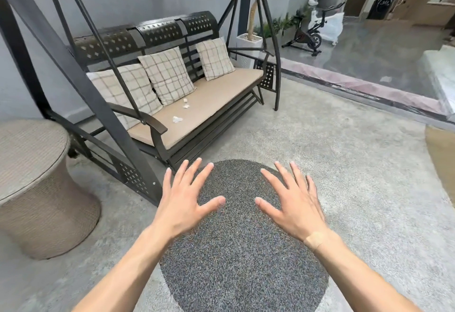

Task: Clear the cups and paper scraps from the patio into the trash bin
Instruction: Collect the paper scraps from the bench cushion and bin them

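Three crumpled white paper scraps lie on the tan seat cushion [216,99] of a dark metal swing bench: the largest paper scrap [177,119] nearest me, a second paper scrap [186,106] behind it, and a small third paper scrap [185,100] further back. My left hand [183,201] and my right hand [294,203] are stretched out side by side, palms down, fingers spread, holding nothing. Both hover over a round dark speckled floor patch [241,250], well short of the bench. No cup or trash bin is in view.
A wicker side table [32,164] stands at the left. The swing's slanted frame legs [98,104] cross between it and the bench. Three checked pillows [167,75] lean on the backrest. A floor threshold strip [369,92], an exercise bike [312,33] and a planter [250,48] are at the back right.
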Available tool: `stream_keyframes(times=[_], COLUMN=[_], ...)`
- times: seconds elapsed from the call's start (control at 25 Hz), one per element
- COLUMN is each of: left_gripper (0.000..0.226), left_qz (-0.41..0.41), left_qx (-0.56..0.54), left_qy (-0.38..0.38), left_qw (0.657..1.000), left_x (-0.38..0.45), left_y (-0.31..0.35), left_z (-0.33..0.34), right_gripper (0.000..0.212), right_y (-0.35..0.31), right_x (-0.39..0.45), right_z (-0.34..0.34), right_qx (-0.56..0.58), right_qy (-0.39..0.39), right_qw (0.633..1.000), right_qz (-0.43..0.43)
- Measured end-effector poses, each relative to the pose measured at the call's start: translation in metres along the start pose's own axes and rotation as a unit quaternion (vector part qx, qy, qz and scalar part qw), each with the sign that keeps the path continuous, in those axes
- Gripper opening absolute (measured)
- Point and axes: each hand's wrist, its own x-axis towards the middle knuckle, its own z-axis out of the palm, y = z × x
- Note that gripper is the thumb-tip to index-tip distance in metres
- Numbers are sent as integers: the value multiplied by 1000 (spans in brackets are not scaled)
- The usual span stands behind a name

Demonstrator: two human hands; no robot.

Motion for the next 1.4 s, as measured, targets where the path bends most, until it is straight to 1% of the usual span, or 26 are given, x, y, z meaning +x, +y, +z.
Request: stream_keyframes(times=[0.12,0.32,0.48,0.76,0.92,1.12,1.28,1.4], left_gripper=[83,86,85,79,85,85,86,85], left_qz=[0,-2,-7,-57,-78,-108,-129,-151], left_qx=[10,35,48,62,80,67,57,48], left_qy=[-3,-7,2,22,14,20,38,42], left_qw=[1000,999,999,996,994,992,989,986], left_x=[38,116,201,348,400,465,532,574], left_y=[-13,-30,-38,-50,-71,-119,-186,-240], left_z=[6,25,48,74,80,87,91,90], right_gripper=[73,75,73,73,72,72,74,73], right_y=[5,31,61,112,118,108,86,57], right_x=[44,127,211,372,444,536,629,697], right_z=[11,37,53,61,71,91,112,127], right_qx=[-2,4,18,44,54,53,47,43], right_qy=[1,-3,5,5,-8,-29,-35,-50], right_qw=[1000,1000,999,996,993,990,989,987], right_qz=[-10,-21,-49,-81,-105,-128,-134,-145])
